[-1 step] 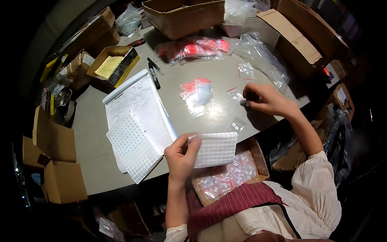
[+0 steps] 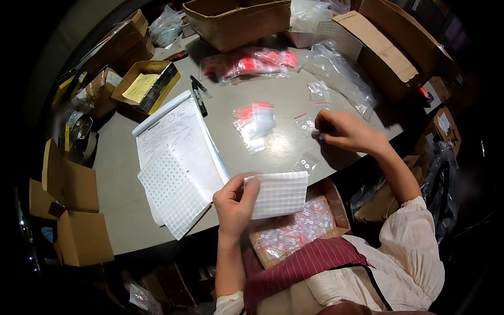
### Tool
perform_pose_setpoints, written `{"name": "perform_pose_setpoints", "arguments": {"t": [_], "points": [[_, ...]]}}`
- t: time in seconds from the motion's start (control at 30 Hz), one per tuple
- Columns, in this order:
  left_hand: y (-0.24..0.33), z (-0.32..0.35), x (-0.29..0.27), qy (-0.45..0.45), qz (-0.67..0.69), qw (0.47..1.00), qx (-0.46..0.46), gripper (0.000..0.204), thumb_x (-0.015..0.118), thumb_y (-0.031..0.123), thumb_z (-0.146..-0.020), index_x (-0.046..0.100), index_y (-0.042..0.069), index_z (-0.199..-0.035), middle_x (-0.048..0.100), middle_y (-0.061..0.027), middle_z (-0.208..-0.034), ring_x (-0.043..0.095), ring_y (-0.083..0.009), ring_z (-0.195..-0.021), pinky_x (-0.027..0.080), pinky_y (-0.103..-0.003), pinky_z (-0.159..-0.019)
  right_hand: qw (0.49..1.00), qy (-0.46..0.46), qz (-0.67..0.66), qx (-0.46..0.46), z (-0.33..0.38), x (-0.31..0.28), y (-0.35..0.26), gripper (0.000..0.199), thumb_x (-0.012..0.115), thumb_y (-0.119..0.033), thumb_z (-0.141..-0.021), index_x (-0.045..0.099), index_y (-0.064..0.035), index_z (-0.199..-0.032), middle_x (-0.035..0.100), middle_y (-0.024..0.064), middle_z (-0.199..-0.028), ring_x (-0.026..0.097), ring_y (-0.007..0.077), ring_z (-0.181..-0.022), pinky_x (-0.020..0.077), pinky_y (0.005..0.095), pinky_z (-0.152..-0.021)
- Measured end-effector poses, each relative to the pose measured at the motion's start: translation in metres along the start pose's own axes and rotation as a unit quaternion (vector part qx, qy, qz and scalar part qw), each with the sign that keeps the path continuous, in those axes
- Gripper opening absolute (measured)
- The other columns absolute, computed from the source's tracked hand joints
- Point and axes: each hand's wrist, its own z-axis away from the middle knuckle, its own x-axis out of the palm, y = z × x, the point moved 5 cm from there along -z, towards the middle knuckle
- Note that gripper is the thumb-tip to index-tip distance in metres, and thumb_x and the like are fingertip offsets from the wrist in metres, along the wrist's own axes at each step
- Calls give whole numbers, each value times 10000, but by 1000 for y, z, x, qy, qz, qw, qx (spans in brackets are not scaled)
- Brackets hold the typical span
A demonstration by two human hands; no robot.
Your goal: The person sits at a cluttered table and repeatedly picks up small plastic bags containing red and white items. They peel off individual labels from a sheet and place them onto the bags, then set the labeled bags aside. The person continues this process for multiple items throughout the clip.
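My left hand is closed on a white sheet of small round stickers, thumb on top, above the table's front edge. Farther right, my right hand has its fingers drawn together low over the table. A small dark thing shows at its fingertips, too small to name. Just beside those fingertips lies a small clear zip bag with white rings in it. Another such bag lies nearer me, and one more farther back. Below the sheet, an open cardboard box holds many filled bags.
A pile of red-edged zip bags lies mid-table. To the left are a notepad, a second sticker sheet and a black marker. Red-printed packs, a plastic bag and a cardboard box stand at the back.
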Motion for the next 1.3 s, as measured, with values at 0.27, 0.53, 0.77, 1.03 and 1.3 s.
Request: {"name": "perform_pose_setpoints", "arguments": {"t": [0.27, 0.53, 0.77, 1.03, 1.3], "points": [[4, -2, 1, -45, 20, 999, 2, 293, 518, 110, -1040, 725, -69, -1145, 542, 70, -718, 348, 5, -602, 259, -186, -573, 967, 116, 213, -77, 8, 16, -12, 289, 722, -73, -834, 524, -5, -1033, 619, 198, -957, 595, 424, -977, 479, 489, -857], [-8, 2, -17, 8, 202, 979, 1, 273, 567, 159, -1062, 706, -76, -1044, 703, -59, -895, 605, -83, -768, 476, -228, -704, 997, -44, 70, -11, 24, 19, -27, 643, 843, -359, -840, 546, -7, -1289, 599, 171, -1121, 609, 348, -1056, 495, 435, -919], [-15, 1, -24, 33, 213, 976, 17, 230, 593, 142, -1048, 684, -56, -976, 676, -43, -860, 586, -77, -742, 455, -218, -694, 993, 66, 45, -84, 5, 21, -21, 680, 685, -426, -978, 492, 24, -1450, 525, 289, -1408, 520, 434, -1304, 418, 468, -1116], [-15, 0, -19, 32, 192, 981, 19, 182, 621, 115, -1034, 692, -48, -992, 534, 75, -707, 373, -2, -603, 245, -208, -555, 954, -109, -142, -241, 38, 75, -53, 482, 666, -280, -1015, 589, 16, -1387, 459, 238, -1556, 383, 423, -1475, 304, 502, -1221], [-2, 0, -6, 9, 117, 993, 25, 184, 625, 66, -1007, 723, -56, -1105, 720, -29, -906, 606, -56, -797, 467, -214, -694, 965, 29, -227, -129, 20, 36, -63, 208, 617, -68, -933, 676, 11, -1116, 698, 137, -1103, 680, 253, -1035, 530, 368, -916]]}}
